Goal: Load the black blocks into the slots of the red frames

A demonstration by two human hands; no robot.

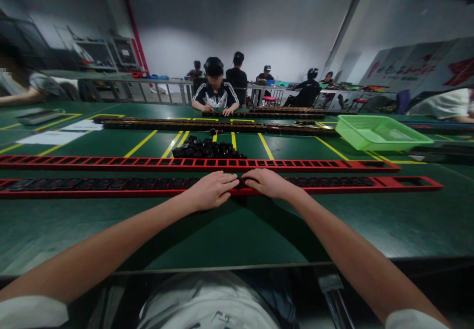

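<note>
Left hand (pixel 211 191), right hand (pixel 268 183) — fingers flat on near red rail (pixel 370 183), table edge (pixel 237 265) below

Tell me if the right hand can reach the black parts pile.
Probably yes: the black parts pile lies just past the far red rail, nothing tall between it and the right hand.

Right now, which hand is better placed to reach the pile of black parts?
Probably left: the left hand rests on the near red rack directly before the pile of black parts; the right hand lies off to its side.
</note>
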